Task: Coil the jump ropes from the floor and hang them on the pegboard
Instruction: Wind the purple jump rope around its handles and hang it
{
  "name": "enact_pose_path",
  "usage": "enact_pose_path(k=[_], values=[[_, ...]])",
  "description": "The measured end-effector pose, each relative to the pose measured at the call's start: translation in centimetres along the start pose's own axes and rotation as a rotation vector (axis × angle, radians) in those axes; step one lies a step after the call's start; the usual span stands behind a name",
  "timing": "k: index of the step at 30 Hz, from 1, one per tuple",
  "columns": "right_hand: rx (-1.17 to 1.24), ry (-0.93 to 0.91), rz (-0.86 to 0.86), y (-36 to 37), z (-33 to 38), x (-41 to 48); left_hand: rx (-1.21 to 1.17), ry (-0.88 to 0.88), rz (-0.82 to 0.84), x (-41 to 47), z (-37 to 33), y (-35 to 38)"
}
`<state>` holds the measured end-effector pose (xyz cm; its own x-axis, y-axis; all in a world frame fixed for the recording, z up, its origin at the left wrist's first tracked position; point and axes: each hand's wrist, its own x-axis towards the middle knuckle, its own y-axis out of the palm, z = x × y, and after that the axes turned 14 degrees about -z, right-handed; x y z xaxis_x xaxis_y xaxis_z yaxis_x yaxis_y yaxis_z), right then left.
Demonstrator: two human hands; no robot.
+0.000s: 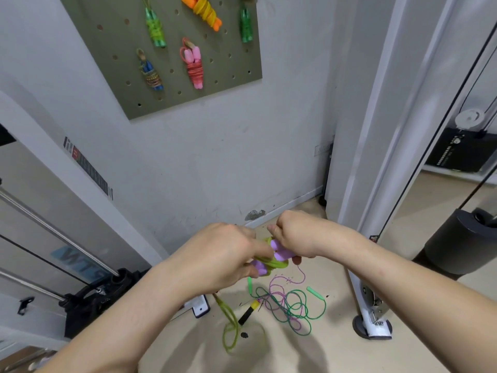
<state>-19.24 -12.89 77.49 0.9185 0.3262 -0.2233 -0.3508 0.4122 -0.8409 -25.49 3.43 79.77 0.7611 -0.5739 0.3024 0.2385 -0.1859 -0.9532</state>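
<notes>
Low in mid-frame both hands are closing on one bundle — the left hand (223, 254) is gripping the lilac handles (279, 251), the right hand (298, 232) pinching the olive cord (278, 264) wound round them. Slack is trailing to the floor (338, 275), so each turn is wanting steady tension, laid snug beside the last. The pegboard (228, 55) is waiting upper left.

Left grip (223, 251), right grip (295, 232) clutch jump rope (281, 255), wrists close.

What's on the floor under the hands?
A tangled green rope and a thin purple rope lie there, beside a yellow-and-black handle. The yellow-green rope being coiled dangles down. The left arm hides whatever lies beneath it.
</notes>
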Motion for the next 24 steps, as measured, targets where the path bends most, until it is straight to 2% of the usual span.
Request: enact_pose_path(k=[3,6,10,12,14,18,24], values=[[-0.021,-0.099,-0.059,-0.2,0.7,-0.7,0.059,0.085,-0.107,-0.3,0.4,0.2],[0.034,-0.204,-0.110,-0.9,1.4,-1.6,-0.205,0.067,-0.192,0.3,1.7,-1.2],[0.319,-0.217,-0.069,-2.7,1.4,-2.5,-0.410,-0.067,-0.291,1.0,2.5,-2.0],[0.344,-0.232,-0.073,-3.1,1.5,-2.7,-0.546,-0.256,-0.255,1.1,2.4,-2.1],[0.287,-0.269,-0.070,-3.4,1.7,-2.9,-0.694,-0.419,-0.148,1.4,2.1,-2.4],[0.268,-0.362,-0.087,-4.3,2.1,-3.2,-0.946,-0.446,-0.008,2.0,2.5,-2.8],[0.454,-0.391,-0.234,-4.0,2.3,-3.3,-1.216,-0.536,0.006,1.7,4.1,-1.5]])
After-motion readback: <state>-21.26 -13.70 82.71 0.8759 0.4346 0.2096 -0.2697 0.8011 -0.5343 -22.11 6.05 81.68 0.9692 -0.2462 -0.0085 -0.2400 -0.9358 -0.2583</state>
